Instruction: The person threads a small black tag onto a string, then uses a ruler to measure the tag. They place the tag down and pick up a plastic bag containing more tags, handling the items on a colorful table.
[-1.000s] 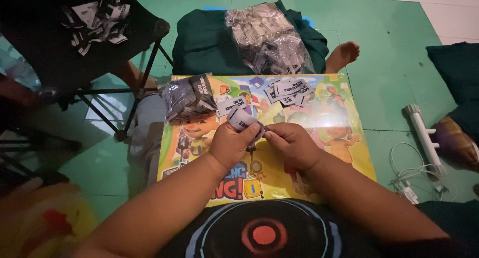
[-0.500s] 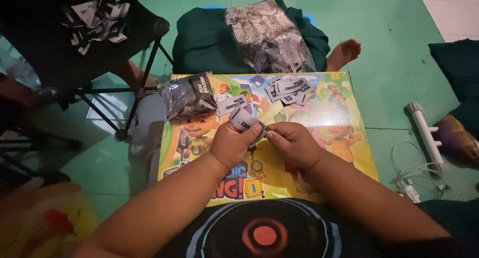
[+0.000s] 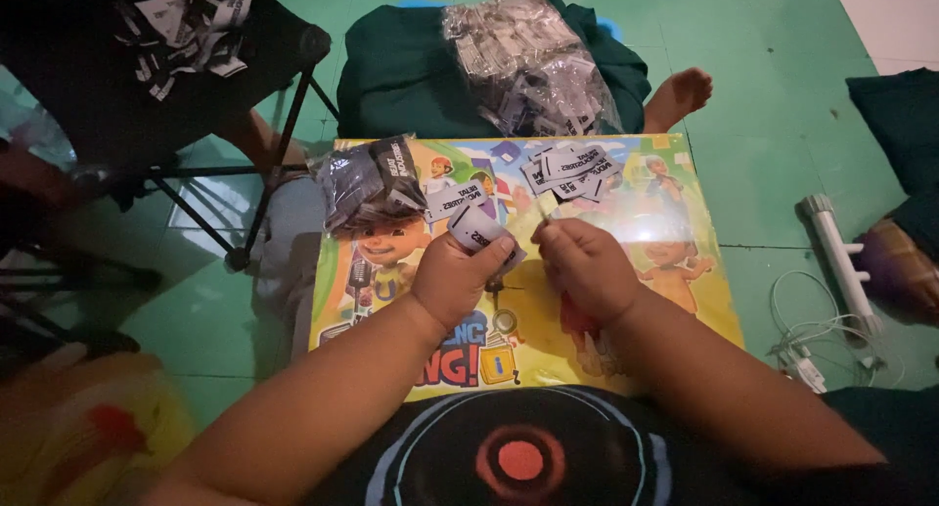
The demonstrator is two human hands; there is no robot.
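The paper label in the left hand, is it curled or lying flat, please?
Curled: the paper label bends into a roll above the left hand, off the cartoon board.

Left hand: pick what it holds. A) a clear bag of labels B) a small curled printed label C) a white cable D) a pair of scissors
B: the left hand closes its grip on a small curled printed label above the colourful cartoon board, with the right hand pinching just beside it.
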